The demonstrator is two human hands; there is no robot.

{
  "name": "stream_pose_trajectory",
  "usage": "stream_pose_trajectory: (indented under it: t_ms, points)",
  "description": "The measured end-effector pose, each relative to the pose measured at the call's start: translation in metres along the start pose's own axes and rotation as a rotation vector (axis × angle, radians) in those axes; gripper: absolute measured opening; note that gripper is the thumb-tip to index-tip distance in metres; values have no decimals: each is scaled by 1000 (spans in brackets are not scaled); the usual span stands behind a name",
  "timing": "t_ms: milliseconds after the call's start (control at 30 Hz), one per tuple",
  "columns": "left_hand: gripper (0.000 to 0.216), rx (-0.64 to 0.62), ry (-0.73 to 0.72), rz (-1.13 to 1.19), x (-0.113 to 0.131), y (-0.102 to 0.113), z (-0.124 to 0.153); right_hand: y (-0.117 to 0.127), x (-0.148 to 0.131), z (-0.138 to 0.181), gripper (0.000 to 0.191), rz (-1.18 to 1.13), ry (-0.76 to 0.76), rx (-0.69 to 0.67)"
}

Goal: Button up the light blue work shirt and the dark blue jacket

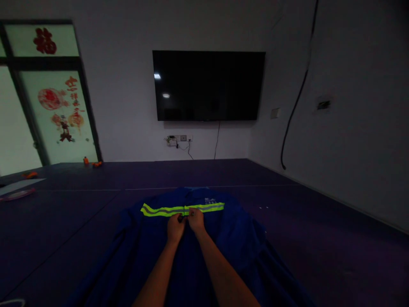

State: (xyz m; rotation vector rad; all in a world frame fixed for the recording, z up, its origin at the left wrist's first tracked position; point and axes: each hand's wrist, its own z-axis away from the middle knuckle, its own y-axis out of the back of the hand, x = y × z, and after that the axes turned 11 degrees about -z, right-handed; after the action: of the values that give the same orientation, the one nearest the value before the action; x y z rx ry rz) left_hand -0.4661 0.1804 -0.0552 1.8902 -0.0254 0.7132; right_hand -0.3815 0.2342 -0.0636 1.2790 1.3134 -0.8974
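A blue work jacket [153, 243] with a yellow-green and grey reflective band across its chest is spread out in front of me, collar pointing away. White print marks its upper right chest. At the jacket's front opening, just under the band, my left hand [175, 228] is closed, with a small dark thing by its fingertips that is too small to name. Close beside it, my right hand [195, 219] is closed in a pinch on the jacket front at the band's lower edge. Both hands nearly touch, and what lies between the fingertips is mostly hidden.
The jacket lies on a wide dark purple surface [319, 238] with thin seams. Small orange objects [96, 163] sit near its far left edge. A pale flat sheet [21, 186] lies at the left. A television [209, 85] hangs on the far wall; a black cable [294, 111] dangles at the right.
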Motion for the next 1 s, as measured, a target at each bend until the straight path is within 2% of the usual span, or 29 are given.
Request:
stream_pose_trajectory:
  t_ms: [300,433,667,1000]
  points:
    - [21,-83,-62,-211,14,4,-5,7,-2,4,21,347,116,-61]
    - [20,-90,-95,-203,14,4,-4,12,-2,7,20,426,138,-96]
    - [17,-84,-100,-108,12,6,-10,20,-2,8,24,448,179,-129]
    - [20,-88,-98,37,11,5,-21,23,-5,3,14,401,183,-90]
